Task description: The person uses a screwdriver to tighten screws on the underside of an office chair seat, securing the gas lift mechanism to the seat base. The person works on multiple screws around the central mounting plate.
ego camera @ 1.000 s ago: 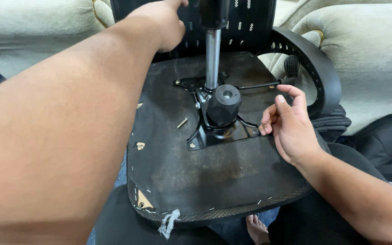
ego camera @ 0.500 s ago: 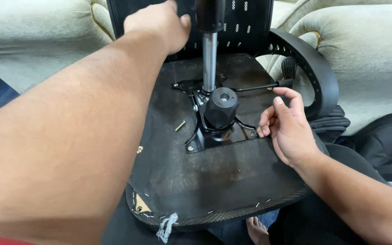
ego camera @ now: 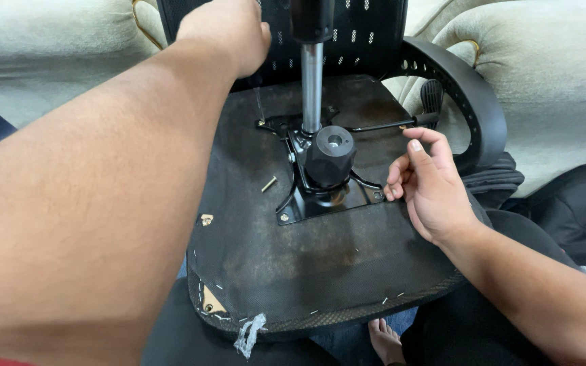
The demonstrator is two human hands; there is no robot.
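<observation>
Between pale sofas (ego camera: 551,74), loosely curled right hand (ego camera: 428,186) touches chair underside (ego camera: 320,257); left hand's (ego camera: 228,30) grip unclear

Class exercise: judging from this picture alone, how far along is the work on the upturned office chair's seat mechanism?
Done: mounting plate sits on the seat underside, one corner screw in. In hand: right hand fingers at the plate's right corner; left hand on the backrest. Left: loose bolt lies unused.

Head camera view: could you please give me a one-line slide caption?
Upturned office chair seat: right hand fingers the metal mounting plate corner, left hand reaches toward the backrest; a loose bolt lies nearby.
</observation>
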